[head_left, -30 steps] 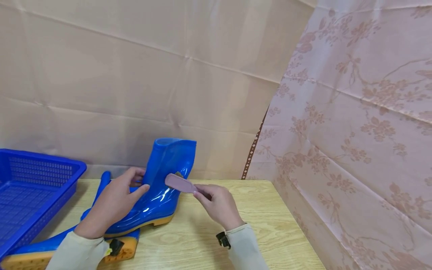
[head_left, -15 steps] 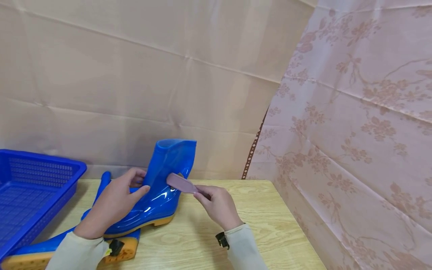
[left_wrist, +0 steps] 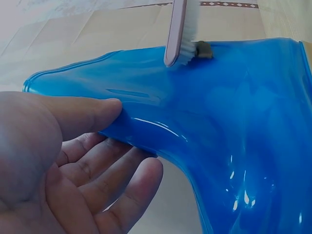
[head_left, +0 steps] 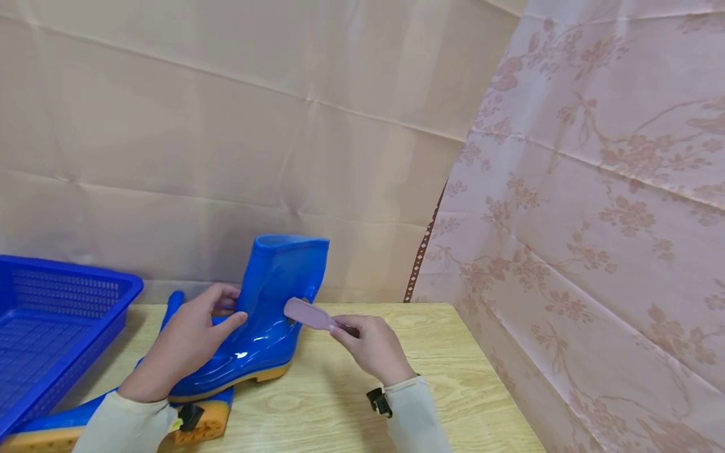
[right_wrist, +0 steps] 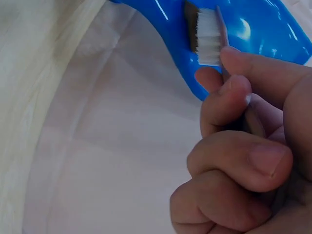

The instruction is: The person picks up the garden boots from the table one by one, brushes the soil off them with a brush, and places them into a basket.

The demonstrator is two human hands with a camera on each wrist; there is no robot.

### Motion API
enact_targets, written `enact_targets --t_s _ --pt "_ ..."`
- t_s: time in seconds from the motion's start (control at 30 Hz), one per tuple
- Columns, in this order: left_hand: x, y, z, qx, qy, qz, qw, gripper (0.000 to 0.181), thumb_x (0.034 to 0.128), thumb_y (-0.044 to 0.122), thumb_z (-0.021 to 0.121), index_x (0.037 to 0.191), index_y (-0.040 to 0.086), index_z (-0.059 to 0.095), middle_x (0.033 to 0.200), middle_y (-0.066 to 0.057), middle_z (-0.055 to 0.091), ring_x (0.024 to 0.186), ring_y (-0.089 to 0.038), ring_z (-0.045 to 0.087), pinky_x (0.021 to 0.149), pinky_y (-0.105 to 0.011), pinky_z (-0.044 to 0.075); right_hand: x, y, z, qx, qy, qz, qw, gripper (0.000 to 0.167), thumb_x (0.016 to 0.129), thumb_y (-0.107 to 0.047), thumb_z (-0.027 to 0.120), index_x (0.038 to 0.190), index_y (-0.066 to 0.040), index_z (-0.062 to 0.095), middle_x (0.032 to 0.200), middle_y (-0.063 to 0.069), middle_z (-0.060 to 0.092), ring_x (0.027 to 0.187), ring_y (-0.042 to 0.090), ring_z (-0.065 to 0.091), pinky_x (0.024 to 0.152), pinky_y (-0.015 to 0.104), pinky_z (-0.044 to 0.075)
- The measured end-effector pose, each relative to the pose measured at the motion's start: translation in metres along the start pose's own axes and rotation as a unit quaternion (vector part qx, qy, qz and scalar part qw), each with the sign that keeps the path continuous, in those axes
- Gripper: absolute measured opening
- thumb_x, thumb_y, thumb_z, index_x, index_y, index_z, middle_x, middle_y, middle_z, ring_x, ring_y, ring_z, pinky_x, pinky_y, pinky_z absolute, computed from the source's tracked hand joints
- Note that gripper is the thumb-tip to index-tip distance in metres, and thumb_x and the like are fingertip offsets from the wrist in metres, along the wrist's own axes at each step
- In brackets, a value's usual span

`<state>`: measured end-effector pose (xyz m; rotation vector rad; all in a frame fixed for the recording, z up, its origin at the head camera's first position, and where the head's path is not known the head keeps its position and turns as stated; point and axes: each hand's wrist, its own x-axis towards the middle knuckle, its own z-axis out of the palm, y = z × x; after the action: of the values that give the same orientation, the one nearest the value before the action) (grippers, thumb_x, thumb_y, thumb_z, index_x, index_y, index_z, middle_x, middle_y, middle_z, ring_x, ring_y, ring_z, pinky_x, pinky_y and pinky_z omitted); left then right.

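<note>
A glossy blue rain boot [head_left: 266, 302] with a yellow-orange sole stands with its toe to the left in the head view. My left hand [head_left: 189, 336] grips its shaft from the left, thumb on the near side and fingers behind. In my right hand [head_left: 374, 346] is the handle of a pale purple brush [head_left: 308, 313]. The white bristles [right_wrist: 208, 36] press against the back of the shaft, beside a brown patch [left_wrist: 204, 49] of what looks like dirt. Below and behind lies a second blue boot [head_left: 206, 423], its sole partly showing and much of it hidden.
A blue plastic basket [head_left: 68, 352] with perforated walls stands at the left of the wood-grain table [head_left: 317, 415]. Beige cloth [head_left: 226, 126] hangs behind the table, and flower-patterned cloth [head_left: 612, 220] hangs along its right side.
The brush has moved slightly down and to the right along the boot, covering more of the brown patch in the head view. The boot's shaft leans slightly more left. My left hand keeps its grip.
</note>
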<state>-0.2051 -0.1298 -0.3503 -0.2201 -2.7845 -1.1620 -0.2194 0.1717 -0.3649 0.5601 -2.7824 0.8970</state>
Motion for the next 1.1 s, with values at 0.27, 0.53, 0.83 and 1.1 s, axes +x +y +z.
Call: enact_targets --t_s 0.27,0.53,0.83,1.1 --pt "-0.002 0.001 0.002 -0.003 0.003 0.013 0.9999 0.046 0.103 0.03 0.067 0.138 0.004 0.053 0.131 -0.023 0.065 0.121 -0.044 0.063 0.095 -0.066 0.052 -0.002 -0.005 0.0 0.01 0.023 -0.024 0.9994 0.025 0.099 -0.03 0.072 0.119 -0.017 0.08 0.106 -0.003 0.079 0.08 0.0 0.068 0.066 0.02 0.055" --pt "-0.001 0.0 0.003 0.001 0.015 0.02 0.9997 0.044 0.103 0.029 0.067 0.137 0.004 0.053 0.13 -0.022 0.065 0.12 -0.044 0.064 0.095 -0.066 0.052 0.0 -0.003 0.005 -0.015 0.045 -0.039 0.9981 0.023 0.099 -0.029 0.073 0.117 -0.018 0.08 0.105 -0.003 0.079 0.085 0.004 0.072 0.069 0.022 0.056" --pt "-0.001 0.001 0.002 -0.003 0.014 0.002 0.9999 0.049 0.1045 0.031 0.064 0.142 0.002 0.049 0.134 -0.025 0.062 0.122 -0.045 0.062 0.097 -0.067 0.051 -0.005 -0.005 -0.007 -0.001 0.0 -0.002 1.0 0.023 0.101 -0.03 0.07 0.117 -0.017 0.08 0.105 -0.004 0.079 0.082 0.001 0.069 0.069 0.022 0.057" --pt "0.001 0.0 0.002 -0.001 0.009 -0.016 0.9998 0.054 0.1038 0.033 0.065 0.145 0.002 0.047 0.136 -0.027 0.06 0.123 -0.047 0.06 0.097 -0.066 0.051 -0.007 0.0 -0.015 -0.013 -0.003 0.004 0.9999 0.016 0.098 -0.023 0.073 0.11 -0.016 0.082 0.099 -0.004 0.079 0.076 -0.001 0.065 0.065 0.021 0.055"
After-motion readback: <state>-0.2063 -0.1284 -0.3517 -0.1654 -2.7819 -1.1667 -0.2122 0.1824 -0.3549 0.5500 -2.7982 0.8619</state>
